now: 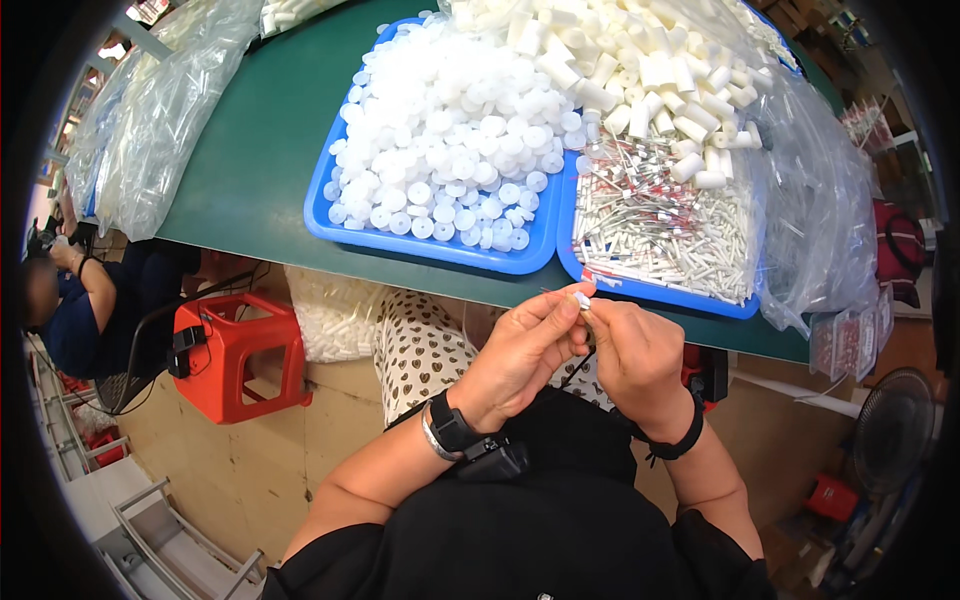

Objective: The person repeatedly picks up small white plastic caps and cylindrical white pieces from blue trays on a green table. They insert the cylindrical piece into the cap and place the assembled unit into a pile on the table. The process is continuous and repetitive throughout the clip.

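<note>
Place: just below the worktop [260, 150] edge, over your lap, both your hands met on one small white part [582, 299]
Part: it looked tiny, light, stiff plastic, likely slippery; you did best pinching it at its ends
Left hand [520, 350]: your fingers were closed, thumb and forefinger nipping the part, wrist bent up
Right hand [635, 355]: your fingers curled shut on the same part from the other side
Nearby: blue tray of white caps [440, 150], blue tray of thin tubes [660, 225] just beyond
</note>
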Tool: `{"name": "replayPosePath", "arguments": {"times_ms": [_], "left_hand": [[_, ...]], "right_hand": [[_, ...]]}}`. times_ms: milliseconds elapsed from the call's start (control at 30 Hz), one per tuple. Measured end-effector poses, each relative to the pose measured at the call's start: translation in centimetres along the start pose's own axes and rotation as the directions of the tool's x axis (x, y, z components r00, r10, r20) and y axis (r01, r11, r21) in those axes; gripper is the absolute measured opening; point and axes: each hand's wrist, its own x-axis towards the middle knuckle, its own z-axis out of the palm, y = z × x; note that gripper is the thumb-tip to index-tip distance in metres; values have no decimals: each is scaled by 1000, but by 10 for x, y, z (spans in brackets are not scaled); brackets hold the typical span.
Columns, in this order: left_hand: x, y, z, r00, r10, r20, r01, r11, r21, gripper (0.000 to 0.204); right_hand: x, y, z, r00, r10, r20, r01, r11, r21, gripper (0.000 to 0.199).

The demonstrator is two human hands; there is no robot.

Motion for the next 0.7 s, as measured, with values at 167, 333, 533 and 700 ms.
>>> {"name": "replayPosePath", "arguments": {"times_ms": [167, 333, 533, 700], "left_hand": [[-2, 3, 4, 997, 48, -62, -43, 996, 77, 36], [-3, 12, 7, 984, 158, -86, -145, 980, 140, 31], [-4, 11, 13, 985, 122, -121, -100, 980, 171, 32], [-5, 16, 12, 981, 140, -131, -120, 981, 151, 35]], "right_hand": [[-2, -1, -5, 946, 300, 121, -323, 900, 294, 3], [15, 33, -36, 989, 143, -29, -146, 952, -269, 7], [33, 55, -40, 968, 2, 249, 111, 892, -439, 16], [41, 62, -41, 941, -77, 331, 212, 894, -394, 11]]}}
